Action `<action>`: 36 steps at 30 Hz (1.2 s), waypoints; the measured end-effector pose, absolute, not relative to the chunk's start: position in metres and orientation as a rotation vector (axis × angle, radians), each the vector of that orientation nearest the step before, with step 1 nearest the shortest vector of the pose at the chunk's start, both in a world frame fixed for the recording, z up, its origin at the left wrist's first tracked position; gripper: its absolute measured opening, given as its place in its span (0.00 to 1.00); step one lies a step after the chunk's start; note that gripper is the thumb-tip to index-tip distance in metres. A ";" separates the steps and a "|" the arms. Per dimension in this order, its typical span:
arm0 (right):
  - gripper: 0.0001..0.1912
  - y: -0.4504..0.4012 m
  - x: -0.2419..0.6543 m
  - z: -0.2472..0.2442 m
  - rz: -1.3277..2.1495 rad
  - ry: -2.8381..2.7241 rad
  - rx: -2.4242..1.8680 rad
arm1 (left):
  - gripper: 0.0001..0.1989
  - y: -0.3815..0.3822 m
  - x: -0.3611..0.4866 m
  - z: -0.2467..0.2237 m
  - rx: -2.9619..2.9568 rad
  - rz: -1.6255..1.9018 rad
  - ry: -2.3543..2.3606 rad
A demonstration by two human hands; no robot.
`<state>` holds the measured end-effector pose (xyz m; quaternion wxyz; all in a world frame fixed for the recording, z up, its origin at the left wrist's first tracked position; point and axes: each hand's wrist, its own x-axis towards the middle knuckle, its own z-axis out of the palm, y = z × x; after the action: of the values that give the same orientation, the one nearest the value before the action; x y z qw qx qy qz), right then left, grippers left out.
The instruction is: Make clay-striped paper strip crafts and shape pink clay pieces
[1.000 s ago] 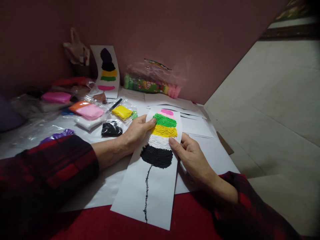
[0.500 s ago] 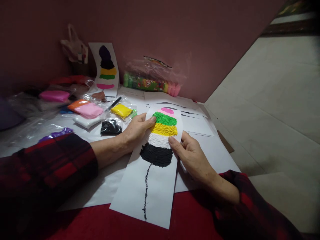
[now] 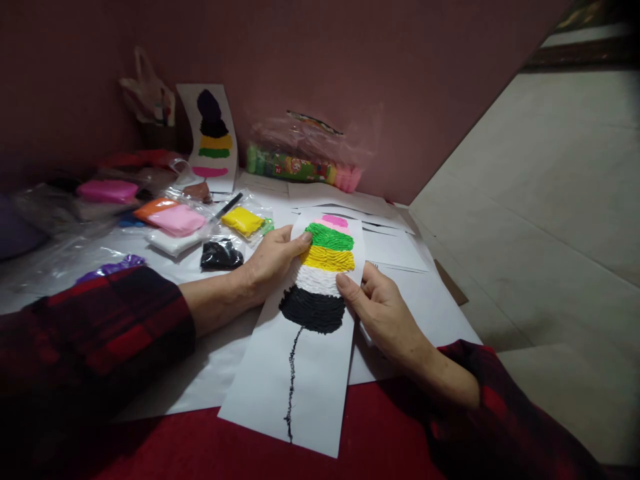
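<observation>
Banded card (image 3: 315, 350) in both hands, lower end toward the table's (image 3: 395, 427) near edge; can't tell from here if it touches. Right hand (image 3: 387, 310) pinches its right side, thumb on the white band; left hand (image 3: 273, 261) pinches its left side, thumb at the green. Beyond, toward the left edge: black packet (image 3: 221, 255), then yellow packet (image 3: 243, 221). Far edge: second card (image 3: 215, 142) upright, clear bag (image 3: 300, 168) right of it.
</observation>
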<state>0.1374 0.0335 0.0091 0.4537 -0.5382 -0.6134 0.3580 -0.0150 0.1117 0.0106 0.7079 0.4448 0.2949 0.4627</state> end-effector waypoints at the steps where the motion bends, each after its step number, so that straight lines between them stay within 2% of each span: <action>1: 0.13 0.034 0.137 0.009 0.878 -1.516 -1.330 | 0.05 0.112 -0.015 0.010 0.989 1.026 0.656; 16: 0.13 0.033 0.137 0.011 0.879 -1.527 -1.321 | 0.06 0.113 -0.016 0.008 0.989 1.032 0.661; 23: 0.09 0.034 0.136 0.011 0.896 -1.523 -1.273 | 0.07 0.112 -0.015 0.008 0.987 1.035 0.659; 36: 0.10 0.034 0.137 0.011 0.890 -1.525 -1.279 | 0.05 0.110 -0.015 0.011 0.980 1.026 0.652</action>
<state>0.1367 0.0337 0.0107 0.4621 -0.5203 -0.6203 0.3621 -0.0151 0.1104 0.0107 0.7106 0.4416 0.2937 0.4624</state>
